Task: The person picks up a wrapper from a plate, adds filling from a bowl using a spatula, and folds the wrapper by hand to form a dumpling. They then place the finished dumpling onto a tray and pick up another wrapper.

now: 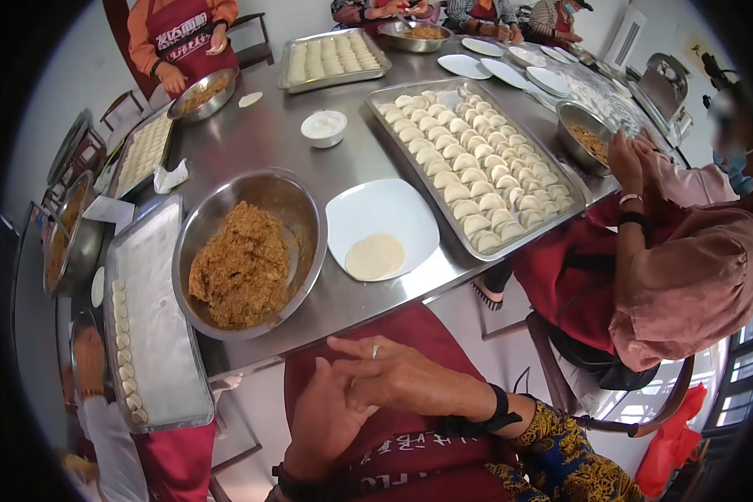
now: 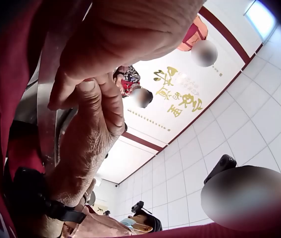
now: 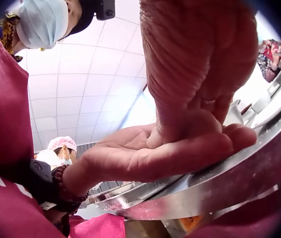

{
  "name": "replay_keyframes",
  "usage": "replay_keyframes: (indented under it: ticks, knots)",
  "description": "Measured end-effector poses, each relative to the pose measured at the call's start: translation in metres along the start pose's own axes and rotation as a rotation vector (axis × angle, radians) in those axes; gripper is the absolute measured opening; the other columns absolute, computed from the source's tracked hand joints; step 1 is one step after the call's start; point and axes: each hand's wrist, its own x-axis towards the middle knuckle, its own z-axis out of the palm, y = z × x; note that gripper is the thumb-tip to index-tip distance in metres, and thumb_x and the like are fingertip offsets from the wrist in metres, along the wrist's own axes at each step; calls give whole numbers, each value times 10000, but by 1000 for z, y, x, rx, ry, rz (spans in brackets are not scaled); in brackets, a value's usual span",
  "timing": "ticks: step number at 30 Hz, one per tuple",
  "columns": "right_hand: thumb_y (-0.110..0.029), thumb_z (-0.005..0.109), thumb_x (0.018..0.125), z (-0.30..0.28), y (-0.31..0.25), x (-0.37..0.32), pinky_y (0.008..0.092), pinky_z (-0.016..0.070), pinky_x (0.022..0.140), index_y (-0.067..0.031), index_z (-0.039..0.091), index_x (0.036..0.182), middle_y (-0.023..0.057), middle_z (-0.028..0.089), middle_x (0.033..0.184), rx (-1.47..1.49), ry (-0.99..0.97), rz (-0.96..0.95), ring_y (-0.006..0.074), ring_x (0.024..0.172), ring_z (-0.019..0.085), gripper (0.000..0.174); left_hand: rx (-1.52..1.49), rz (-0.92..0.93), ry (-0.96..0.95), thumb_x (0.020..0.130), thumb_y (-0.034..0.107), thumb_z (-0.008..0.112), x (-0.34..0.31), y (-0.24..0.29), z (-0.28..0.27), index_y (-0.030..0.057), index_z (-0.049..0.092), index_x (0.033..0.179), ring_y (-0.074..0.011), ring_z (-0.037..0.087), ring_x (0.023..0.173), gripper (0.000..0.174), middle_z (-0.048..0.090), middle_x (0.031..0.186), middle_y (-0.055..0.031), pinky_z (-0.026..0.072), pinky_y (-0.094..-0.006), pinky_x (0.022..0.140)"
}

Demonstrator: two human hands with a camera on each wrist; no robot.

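In the head view, both hands meet above the apron at the table's front edge. My left hand [image 1: 322,418] is palm up, its fingers loosely bent in the right wrist view. Across it lies my right hand [image 1: 410,381], ringed, its fingers extended and touching the left hand. No object shows between them; the inner palms are partly hidden. Just beyond are a white plate [image 1: 410,209] with a round dough wrapper [image 1: 375,256] and a steel bowl [image 1: 309,293] of brown filling [image 1: 243,268].
A tray of dumplings [image 1: 477,159] stands at the right; a floured tray [image 1: 155,309] with one row of dumplings lies left. A small white bowl [image 1: 324,128] stands behind the plate. A seated person [image 1: 678,268] is close on the right; others stand around the table.
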Motion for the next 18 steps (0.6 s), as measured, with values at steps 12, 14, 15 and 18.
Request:
replay_keyframes:
  ticks: [12,14,15,18]
  knots:
    - [-129,671,865,-6,3,-13,431,419,995,-80,701,980,91,616,1266,147,36,170,355,1320,479,129,-104,15,118,1023,540,315,6,6,9,-68,391,1365,-332,464,1294,702,461,1403,-192,357,-494,1079]
    - [-123,659,887,-6,4,-12,428,415,1014,-83,702,1013,94,628,1255,307,71,304,346,1289,510,139,-171,-5,122,1023,533,329,10,12,13,-101,373,1361,-341,446,1315,720,452,1406,-218,335,-512,1103]
    - [-123,659,887,-8,6,-10,428,415,1014,-83,702,1013,94,628,1255,300,74,300,346,1289,510,139,-167,-4,115,1023,533,329,13,16,16,-101,373,1361,-341,446,1315,720,452,1406,-218,335,-512,1103]
    - [-155,691,857,-4,16,-5,400,479,955,-73,707,991,68,675,1172,241,173,211,322,1218,567,158,-123,-22,151,1024,528,332,19,26,17,-127,355,1362,-350,421,1340,738,437,1416,-242,295,-532,1135]
